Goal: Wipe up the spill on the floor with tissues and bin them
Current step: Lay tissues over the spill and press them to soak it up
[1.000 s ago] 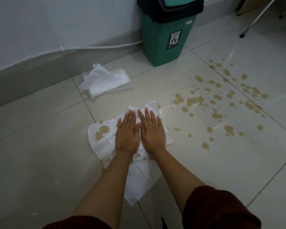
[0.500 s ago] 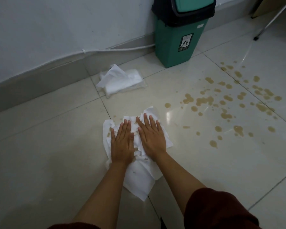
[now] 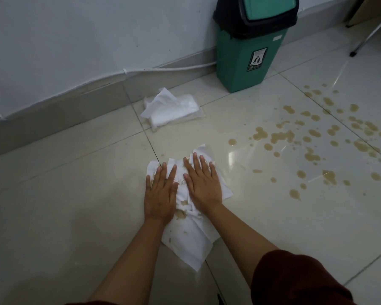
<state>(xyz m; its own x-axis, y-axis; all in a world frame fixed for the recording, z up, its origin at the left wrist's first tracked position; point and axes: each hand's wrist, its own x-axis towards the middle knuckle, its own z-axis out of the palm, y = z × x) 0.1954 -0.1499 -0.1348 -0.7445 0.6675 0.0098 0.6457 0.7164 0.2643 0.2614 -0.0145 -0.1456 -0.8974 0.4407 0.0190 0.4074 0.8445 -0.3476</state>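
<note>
A bunch of white tissues (image 3: pixel 191 238), blotched with brown stains, lies flat on the pale floor tiles. My left hand (image 3: pixel 161 194) presses on its left part with straight fingers. My right hand (image 3: pixel 204 183) presses beside it, fingers spread flat. To the right, a brown spill (image 3: pixel 317 142) of many drops and small puddles covers the tiles. A green bin (image 3: pixel 249 53) with a black swing lid stands against the wall behind the spill.
An open pack of white tissues (image 3: pixel 172 110) lies near the wall, left of the bin. A white cable (image 3: pixel 123 72) runs along the skirting. A thin metal leg (image 3: pixel 365 39) stands at the far right.
Both hands have dragged the tissues back and to the left, bunching them up. The stains that were under them are gone from the floor.
</note>
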